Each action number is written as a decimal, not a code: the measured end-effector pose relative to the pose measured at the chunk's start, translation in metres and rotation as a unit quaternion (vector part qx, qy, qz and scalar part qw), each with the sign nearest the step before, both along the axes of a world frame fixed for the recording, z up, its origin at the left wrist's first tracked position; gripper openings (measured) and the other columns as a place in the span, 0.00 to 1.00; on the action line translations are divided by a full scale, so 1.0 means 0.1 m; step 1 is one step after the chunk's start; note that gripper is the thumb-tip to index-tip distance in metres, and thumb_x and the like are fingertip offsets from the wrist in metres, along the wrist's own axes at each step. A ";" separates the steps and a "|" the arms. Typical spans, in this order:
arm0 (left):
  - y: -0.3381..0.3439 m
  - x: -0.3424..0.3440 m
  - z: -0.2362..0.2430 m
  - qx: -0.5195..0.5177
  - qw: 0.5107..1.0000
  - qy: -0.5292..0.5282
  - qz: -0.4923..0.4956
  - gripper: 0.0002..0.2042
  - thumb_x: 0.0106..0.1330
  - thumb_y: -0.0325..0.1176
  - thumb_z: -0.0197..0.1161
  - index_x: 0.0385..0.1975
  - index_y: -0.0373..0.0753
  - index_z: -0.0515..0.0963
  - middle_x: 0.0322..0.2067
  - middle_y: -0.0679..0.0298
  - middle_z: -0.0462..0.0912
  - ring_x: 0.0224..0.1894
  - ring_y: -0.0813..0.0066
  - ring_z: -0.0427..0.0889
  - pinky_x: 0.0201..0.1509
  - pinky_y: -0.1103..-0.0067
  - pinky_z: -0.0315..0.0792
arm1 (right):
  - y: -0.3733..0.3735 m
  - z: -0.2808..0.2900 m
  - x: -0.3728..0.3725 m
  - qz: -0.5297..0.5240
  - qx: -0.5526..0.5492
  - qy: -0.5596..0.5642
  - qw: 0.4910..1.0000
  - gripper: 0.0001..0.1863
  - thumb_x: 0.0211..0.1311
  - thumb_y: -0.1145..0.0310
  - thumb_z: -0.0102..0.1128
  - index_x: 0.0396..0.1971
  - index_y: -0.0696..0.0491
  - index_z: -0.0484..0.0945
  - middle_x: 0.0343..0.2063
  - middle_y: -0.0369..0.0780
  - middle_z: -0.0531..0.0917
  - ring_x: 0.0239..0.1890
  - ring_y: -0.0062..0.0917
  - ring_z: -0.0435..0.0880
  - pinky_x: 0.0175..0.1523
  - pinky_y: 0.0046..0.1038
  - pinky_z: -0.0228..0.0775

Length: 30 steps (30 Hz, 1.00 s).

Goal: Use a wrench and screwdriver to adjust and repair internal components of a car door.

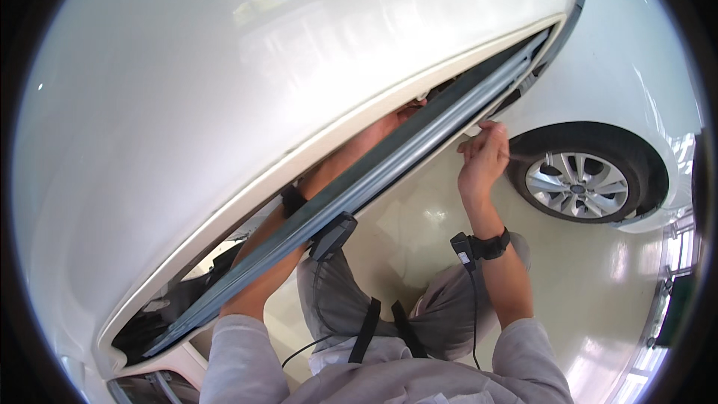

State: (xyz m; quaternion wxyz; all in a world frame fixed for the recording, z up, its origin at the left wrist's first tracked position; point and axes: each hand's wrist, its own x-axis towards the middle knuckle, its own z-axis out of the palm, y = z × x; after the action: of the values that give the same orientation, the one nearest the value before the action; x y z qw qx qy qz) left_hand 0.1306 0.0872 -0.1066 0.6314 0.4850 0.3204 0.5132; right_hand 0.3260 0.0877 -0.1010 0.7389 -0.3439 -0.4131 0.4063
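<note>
A long grey metal bar (366, 179) runs slantwise across a narrow opening in a white car body panel (224, 105). My left arm passes behind this bar. My left hand (408, 112) is inside the opening near its upper part, against the panel's inner edge. Most of its fingers are hidden, so its grip does not show. On the near side of the bar, my right hand (485, 153) is raised with fingers curled and closed, close to the bar's lower edge and the wheel. What it holds, if anything, is too small to make out.
At the right is a car wheel (577, 188) with a silver rim under a white fender (628, 67). Black boxes on straps sit at both wrists, the left one (333, 236) close to the bar, with cables (474, 322) hanging down. My bent knees are below, over a pale shiny floor (419, 224).
</note>
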 end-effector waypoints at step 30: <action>-0.49 0.03 0.81 0.178 0.944 0.210 0.180 0.23 0.67 0.49 0.42 0.56 0.41 0.61 0.54 0.57 0.66 0.45 0.72 0.71 0.33 0.82 0.66 | 0.15 -0.63 0.12 0.059 0.208 -0.491 0.844 0.10 0.58 0.64 0.52 0.21 0.53 0.69 0.13 0.39 0.74 0.15 0.34 0.73 0.19 0.31 0.62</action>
State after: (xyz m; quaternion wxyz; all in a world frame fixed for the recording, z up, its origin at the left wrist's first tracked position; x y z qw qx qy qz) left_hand 0.1335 0.0384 -0.0252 0.3505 0.6204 0.4308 0.5537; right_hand 0.3383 0.1026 -0.1636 0.4681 -0.3115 -0.8165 0.1313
